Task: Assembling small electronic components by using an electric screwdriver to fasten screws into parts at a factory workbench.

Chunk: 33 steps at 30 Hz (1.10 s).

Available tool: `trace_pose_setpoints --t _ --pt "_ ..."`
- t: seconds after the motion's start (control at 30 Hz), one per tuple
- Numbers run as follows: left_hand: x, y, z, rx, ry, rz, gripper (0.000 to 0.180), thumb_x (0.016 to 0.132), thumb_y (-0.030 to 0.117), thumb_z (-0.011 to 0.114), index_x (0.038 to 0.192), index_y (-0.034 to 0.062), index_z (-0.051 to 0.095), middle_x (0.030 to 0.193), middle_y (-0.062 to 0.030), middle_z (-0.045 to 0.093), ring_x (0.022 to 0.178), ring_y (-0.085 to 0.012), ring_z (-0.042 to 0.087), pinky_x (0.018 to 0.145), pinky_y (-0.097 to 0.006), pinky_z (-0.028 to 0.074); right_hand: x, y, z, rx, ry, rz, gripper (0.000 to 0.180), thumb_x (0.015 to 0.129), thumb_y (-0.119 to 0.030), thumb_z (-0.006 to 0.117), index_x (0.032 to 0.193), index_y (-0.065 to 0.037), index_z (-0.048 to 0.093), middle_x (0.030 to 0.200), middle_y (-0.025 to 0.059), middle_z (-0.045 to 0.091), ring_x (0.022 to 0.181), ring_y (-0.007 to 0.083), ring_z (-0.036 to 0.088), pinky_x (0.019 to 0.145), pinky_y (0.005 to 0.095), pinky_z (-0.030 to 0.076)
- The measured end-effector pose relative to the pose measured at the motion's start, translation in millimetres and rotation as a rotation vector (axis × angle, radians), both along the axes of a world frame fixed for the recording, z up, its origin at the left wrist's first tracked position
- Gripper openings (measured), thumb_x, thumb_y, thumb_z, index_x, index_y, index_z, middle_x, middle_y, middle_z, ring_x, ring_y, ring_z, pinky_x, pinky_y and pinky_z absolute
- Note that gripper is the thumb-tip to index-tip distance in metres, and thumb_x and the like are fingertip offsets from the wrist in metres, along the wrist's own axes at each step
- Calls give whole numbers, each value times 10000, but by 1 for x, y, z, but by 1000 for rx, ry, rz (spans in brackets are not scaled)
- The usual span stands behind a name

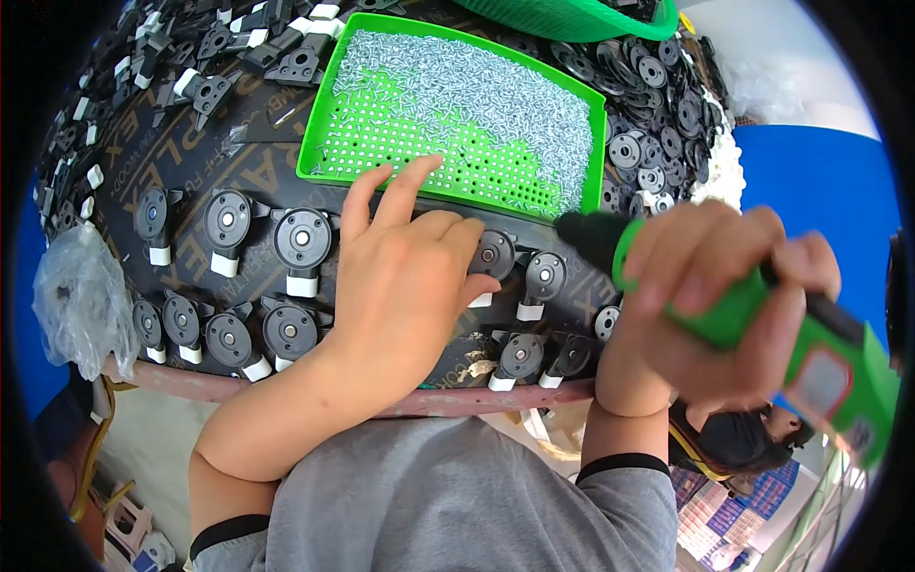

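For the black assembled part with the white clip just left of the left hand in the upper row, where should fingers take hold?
Probably the round black disc of that part, pinched across its rim from above. It lies flat on the board, with neighbours spaced to either side, so the rim seems reachable. The white clip below is smaller, and the left hand crowds its right side.

Green-black electric screwdriver [762, 315] — tilted, tip over black round parts [534, 276].

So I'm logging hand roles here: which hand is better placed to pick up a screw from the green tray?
Probably the left hand: open, fingers at the green tray's near edge beside the screws. The right hand is full, gripping a green screwdriver.
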State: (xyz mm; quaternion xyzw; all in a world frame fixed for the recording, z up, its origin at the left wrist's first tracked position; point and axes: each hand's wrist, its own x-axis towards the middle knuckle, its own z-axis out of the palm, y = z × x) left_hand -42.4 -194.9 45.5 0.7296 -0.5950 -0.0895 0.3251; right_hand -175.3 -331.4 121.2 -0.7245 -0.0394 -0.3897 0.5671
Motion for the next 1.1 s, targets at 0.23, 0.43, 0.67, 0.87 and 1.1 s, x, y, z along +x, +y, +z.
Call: trace_pose_setpoints --t 0.23,0.43,0.67,0.87,1.1 --pt "0 0 -2 -9 -43 14 379 671 198 843 980 24 709 946 -81 686 1263 -322 518 1094 -516 306 28 -19 -44 48 0 -281 151 1004 -165 477 1129 -84 499 653 87 511 493 196 489 478 360 464" --pt "-1 0 -2 13 -37 13 410 686 197 842 1024 10 706 975 -95 687 1272 -329 508 1099 -523 298 27 -14 -41 80 16 -250 150 989 -137 498 1127 -77 490 648 92 516 493 197 497 484 364 479" --pt "-2 1 -3 5 -38 13 430 696 197 838 1053 3 697 1005 -103 682 1280 -334 498 1105 -528 288 28 -13 -42 37 12 -257 153 983 -120 504 1126 -71 486 647 92 517 489 190 496 474 358 477" --pt "-3 2 -5 -29 -32 10 434 698 196 837 1059 6 689 1007 -100 673 1273 -343 497 1108 -532 280 28 -13 -46 41 -57 -294 156 979 -111 508 1127 -67 486 642 93 516 475 185 481 464 353 473" --pt "-3 2 -5 27 -23 -9 500 701 227 846 1138 38 695 1085 -79 698 1312 -335 481 1118 -535 258 0 6 3 135 -86 -157 164 1015 -168 491 1132 -55 467 680 83 548 522 177 534 495 338 474"
